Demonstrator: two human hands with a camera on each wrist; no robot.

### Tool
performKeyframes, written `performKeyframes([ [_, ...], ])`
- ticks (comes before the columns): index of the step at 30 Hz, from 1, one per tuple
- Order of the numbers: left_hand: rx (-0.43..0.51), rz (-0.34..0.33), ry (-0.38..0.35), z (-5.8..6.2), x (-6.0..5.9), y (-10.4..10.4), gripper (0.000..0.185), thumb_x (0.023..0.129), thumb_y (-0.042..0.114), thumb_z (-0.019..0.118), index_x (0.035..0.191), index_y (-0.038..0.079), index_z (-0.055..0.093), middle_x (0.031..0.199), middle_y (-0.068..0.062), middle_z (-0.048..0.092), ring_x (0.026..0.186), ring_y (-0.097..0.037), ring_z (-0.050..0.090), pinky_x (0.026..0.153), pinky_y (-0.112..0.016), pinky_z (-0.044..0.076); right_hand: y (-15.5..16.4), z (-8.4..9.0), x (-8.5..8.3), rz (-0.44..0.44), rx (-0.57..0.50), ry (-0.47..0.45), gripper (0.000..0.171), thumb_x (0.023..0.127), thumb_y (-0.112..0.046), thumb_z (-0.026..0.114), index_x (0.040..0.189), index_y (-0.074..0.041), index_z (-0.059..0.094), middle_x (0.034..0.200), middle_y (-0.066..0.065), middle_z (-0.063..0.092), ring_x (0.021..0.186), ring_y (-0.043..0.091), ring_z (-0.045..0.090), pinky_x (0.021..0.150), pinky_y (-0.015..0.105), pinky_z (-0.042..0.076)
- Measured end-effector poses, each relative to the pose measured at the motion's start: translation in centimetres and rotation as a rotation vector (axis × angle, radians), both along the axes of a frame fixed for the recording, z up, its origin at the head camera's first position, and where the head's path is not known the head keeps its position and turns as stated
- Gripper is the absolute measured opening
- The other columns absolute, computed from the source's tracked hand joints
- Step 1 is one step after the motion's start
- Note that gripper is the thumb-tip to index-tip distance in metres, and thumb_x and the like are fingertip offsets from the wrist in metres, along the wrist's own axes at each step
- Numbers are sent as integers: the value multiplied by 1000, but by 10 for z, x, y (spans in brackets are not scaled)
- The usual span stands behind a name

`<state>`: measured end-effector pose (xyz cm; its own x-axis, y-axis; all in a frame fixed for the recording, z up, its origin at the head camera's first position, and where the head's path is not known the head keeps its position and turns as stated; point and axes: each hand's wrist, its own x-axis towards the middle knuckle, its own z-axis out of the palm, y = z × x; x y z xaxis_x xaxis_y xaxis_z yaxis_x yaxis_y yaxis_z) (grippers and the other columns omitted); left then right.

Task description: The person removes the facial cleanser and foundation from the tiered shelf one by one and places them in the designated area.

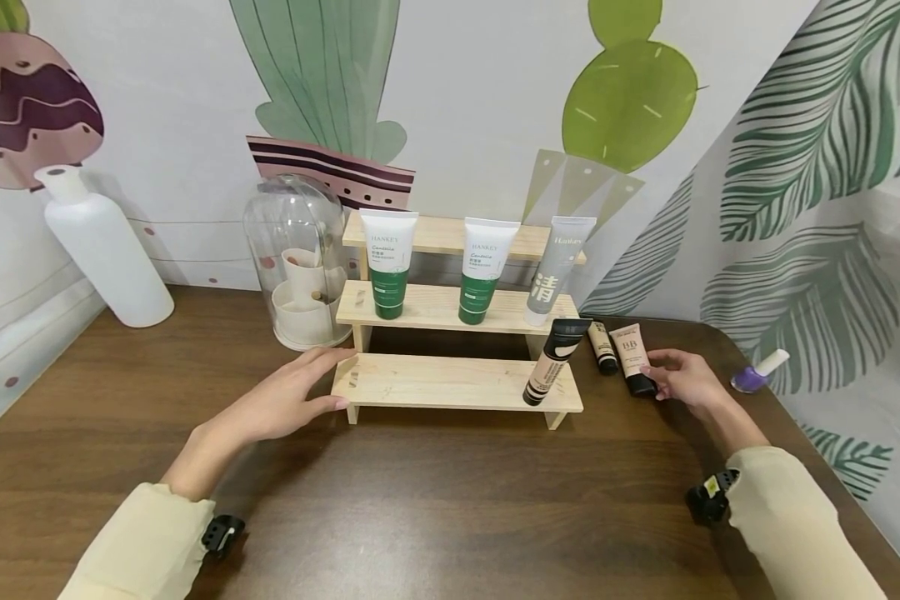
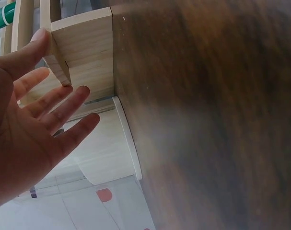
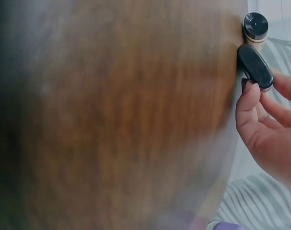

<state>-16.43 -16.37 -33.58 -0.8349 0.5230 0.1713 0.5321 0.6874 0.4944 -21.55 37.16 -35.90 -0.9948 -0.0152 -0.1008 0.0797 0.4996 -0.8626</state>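
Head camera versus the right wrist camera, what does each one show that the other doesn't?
Only the head view shows the left hand against the wooden stepped shelf, the three tubes standing on it and the white bottle. Only the right wrist view shows the black cap end of the tube close up. Both show the right hand at the BB cream tube on the brown table.

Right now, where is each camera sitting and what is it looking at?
Head: looks down at the three-step pale wooden shelf; both hands, cream sleeves show.
Left wrist: beside the left hand, facing the shelf's end.
Right wrist: beside the right hand, facing the beige black-capped tube.
Head and left wrist share the shelf.
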Motion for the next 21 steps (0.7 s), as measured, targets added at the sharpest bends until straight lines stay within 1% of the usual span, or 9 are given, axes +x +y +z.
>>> performKeyframes([
  [2, 0, 1, 0, 0, 0, 0, 57, 84, 18, 66, 134, 2, 41, 134, -25, 38, 121, -41, 39, 96, -55, 33, -2, 0, -1, -25, -10, -4, 42, 91, -3, 51, 123, 19, 34, 67, -2, 48, 55, 4, 46, 53, 24, 50],
  [5, 3, 2, 4, 0, 0, 0, 57, 84, 17, 66, 133, 2, 41, 134, -25, 38, 121, -41, 39, 96, -55, 33, -4, 0, -3, -52, -11, -8, 42, 91, -2, 49, 124, 19, 34, 70, -1, 50, 56, 4, 46, 54, 23, 51],
  [8, 8, 1, 10, 0, 1, 1, 56, 84, 16, 66, 133, 1, 42, 134, -25, 39, 121, -40, 39, 96, -54, 33, -4, 0, -3, -40, 14, 2, 44, 92, -1, 47, 127, 20, 31, 79, 1, 53, 58, 4, 49, 57, 24, 52],
  [10, 10, 2, 11, 0, 1, 1, 56, 85, 16, 66, 133, 1, 42, 133, -25, 39, 121, -40, 39, 97, -54, 33, -5, 0, -4, -55, -1, 3, 44, 91, 0, 48, 127, 20, 32, 84, 3, 54, 59, 6, 52, 58, 25, 53],
  [14, 13, 6, 10, 1, 2, 1, 55, 85, 16, 65, 133, 1, 42, 133, -25, 40, 119, -40, 41, 96, -54, 33, -7, -1, -4, -33, -32, 4, 47, 89, 4, 49, 129, 19, 29, 93, 11, 52, 66, 6, 56, 62, 26, 54],
  [16, 12, 8, 9, 1, 2, 1, 55, 85, 16, 65, 133, 2, 42, 133, -25, 40, 119, -40, 41, 96, -54, 33, -8, -1, -5, -22, -47, 3, 49, 89, 5, 50, 130, 19, 26, 95, 13, 52, 70, 6, 57, 63, 27, 54],
  [17, 12, 8, 9, 1, 2, 1, 55, 85, 17, 65, 133, 2, 42, 133, -25, 40, 120, -40, 40, 96, -55, 33, -8, -1, -4, -1, -43, 7, 51, 89, 5, 50, 131, 19, 25, 97, 14, 50, 72, 5, 57, 65, 27, 54],
  [20, 12, 6, 9, 0, 2, 1, 55, 85, 17, 65, 133, 1, 42, 133, -24, 39, 121, -40, 39, 97, -54, 33, -6, -4, -6, 15, -59, 16, 54, 88, 2, 55, 130, 18, 26, 97, 15, 48, 73, 5, 58, 66, 26, 54],
  [21, 12, 6, 8, 0, 1, 1, 55, 85, 17, 65, 133, 1, 42, 133, -24, 39, 121, -40, 39, 97, -54, 33, -4, -5, -6, 28, -102, 29, 52, 87, 2, 57, 129, 17, 31, 95, 15, 50, 72, 6, 58, 65, 26, 54],
])
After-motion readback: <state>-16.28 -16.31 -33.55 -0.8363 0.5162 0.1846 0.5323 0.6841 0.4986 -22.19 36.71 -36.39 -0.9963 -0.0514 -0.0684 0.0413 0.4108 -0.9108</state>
